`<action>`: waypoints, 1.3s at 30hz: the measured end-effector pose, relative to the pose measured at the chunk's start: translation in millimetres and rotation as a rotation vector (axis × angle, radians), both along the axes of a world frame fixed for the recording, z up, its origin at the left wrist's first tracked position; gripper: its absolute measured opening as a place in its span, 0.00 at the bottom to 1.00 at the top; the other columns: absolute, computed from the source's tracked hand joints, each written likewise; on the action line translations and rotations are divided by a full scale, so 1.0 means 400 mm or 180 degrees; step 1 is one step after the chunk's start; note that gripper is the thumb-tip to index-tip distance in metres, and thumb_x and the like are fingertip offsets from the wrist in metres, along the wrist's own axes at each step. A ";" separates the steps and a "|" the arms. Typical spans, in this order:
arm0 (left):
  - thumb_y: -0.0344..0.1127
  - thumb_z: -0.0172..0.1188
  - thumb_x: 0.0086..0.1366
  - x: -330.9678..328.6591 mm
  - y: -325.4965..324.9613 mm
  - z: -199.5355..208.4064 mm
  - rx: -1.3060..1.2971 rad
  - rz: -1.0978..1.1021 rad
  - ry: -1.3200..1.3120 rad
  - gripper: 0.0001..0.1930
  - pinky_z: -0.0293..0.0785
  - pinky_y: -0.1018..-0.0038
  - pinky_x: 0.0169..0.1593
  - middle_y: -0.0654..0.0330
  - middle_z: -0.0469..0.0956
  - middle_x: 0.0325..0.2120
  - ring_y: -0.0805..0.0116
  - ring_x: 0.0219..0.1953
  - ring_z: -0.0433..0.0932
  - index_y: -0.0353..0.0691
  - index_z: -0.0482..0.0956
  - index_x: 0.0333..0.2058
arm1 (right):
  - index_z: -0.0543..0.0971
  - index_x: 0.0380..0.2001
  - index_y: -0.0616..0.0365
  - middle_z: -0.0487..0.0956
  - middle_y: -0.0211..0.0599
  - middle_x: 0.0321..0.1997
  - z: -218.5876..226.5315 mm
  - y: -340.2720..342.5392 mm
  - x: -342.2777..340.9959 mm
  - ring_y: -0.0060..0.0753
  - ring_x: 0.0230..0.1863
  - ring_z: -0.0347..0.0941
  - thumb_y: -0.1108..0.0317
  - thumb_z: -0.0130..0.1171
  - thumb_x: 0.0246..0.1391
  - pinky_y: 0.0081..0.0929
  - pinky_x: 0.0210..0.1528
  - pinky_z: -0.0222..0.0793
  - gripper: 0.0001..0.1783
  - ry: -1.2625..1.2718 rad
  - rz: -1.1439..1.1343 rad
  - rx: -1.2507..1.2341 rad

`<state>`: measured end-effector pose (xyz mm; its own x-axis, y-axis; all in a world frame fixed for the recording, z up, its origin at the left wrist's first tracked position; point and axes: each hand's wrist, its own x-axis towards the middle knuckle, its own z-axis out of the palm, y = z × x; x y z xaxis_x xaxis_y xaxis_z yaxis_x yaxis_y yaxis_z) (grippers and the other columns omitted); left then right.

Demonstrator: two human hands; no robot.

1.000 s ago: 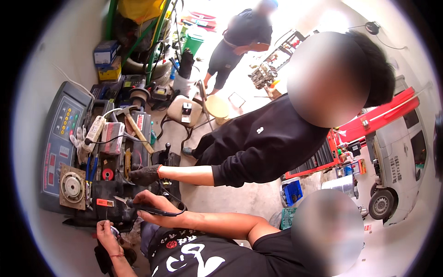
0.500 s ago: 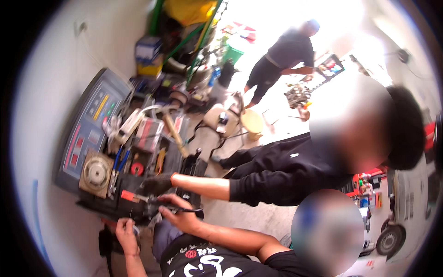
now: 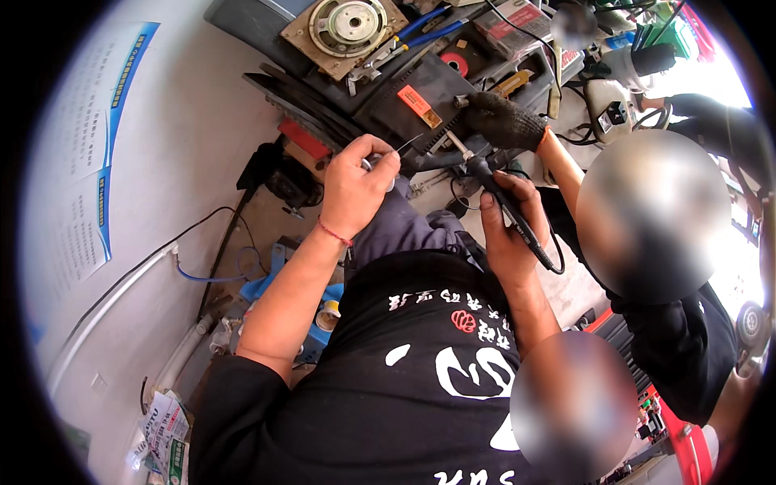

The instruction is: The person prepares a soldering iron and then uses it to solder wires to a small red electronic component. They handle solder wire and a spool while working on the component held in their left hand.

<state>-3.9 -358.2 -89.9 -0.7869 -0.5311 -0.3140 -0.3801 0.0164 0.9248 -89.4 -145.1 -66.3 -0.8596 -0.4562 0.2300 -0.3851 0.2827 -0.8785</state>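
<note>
The left hand (image 3: 356,187) was closed in a pinch, its thumb and fingers gripping a thin wire (image 3: 411,144) that pointed out between one and two o'clock; what its palm covered could not be told. The right hand (image 3: 516,222) was wrapped around the dark handle of a soldering iron (image 3: 499,194), whose metal end pointed towards eleven o'clock, near the wire's free end yet seemingly apart from it. For good control, the wire probably called for a short free length and a light, steady pinch, with the fingers kept well back from the metal end. The right grip needed to stay on the handle, with the looped cord (image 3: 558,260), at about five o'clock from that hand, left slack.

Outward from the iron's end, a co-worker's gloved hand (image 3: 508,123) lay near, at two o'clock, so any sweep that way was best avoided. Between ten and eleven o'clock, an orange box (image 3: 415,101) rested on a black finned part (image 3: 392,113); beyond, at twelve from the box, lay blue-handled pliers (image 3: 428,35).
</note>
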 end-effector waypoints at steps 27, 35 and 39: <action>0.34 0.64 0.65 -0.067 -0.052 -0.052 -0.0542 -0.0308 -0.0042 0.08 0.65 0.80 0.26 0.68 0.75 0.18 0.85 0.21 0.69 0.35 0.81 0.32 | 0.76 0.48 0.64 0.81 0.39 0.40 -0.056 -0.034 0.001 0.26 0.37 0.80 0.76 0.68 0.56 0.23 0.42 0.76 0.18 -0.0683 -0.0265 0.0209; 0.31 0.64 0.65 -0.075 -0.050 -0.025 -0.0594 -0.0449 0.0125 0.06 0.68 0.78 0.30 0.65 0.77 0.23 0.80 0.24 0.71 0.34 0.80 0.32 | 0.73 0.50 0.68 0.77 0.46 0.47 -0.019 -0.006 0.008 0.30 0.44 0.77 0.79 0.65 0.58 0.27 0.49 0.75 0.19 -0.0402 -0.0637 0.0014; 0.28 0.63 0.64 -0.110 -0.035 0.014 -0.0651 -0.0688 0.0264 0.04 0.69 0.78 0.32 0.63 0.77 0.27 0.78 0.27 0.73 0.33 0.79 0.32 | 0.75 0.48 0.67 0.78 0.45 0.43 -0.013 -0.021 -0.023 0.33 0.39 0.77 0.78 0.65 0.57 0.26 0.44 0.74 0.16 -0.0005 -0.0759 0.0312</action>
<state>-48.1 -372.3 -84.5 -0.9071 -0.3941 -0.1479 -0.2709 0.2777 0.9217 -98.5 -153.6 -71.4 -0.9459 -0.2605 0.1934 -0.2961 0.4492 -0.8429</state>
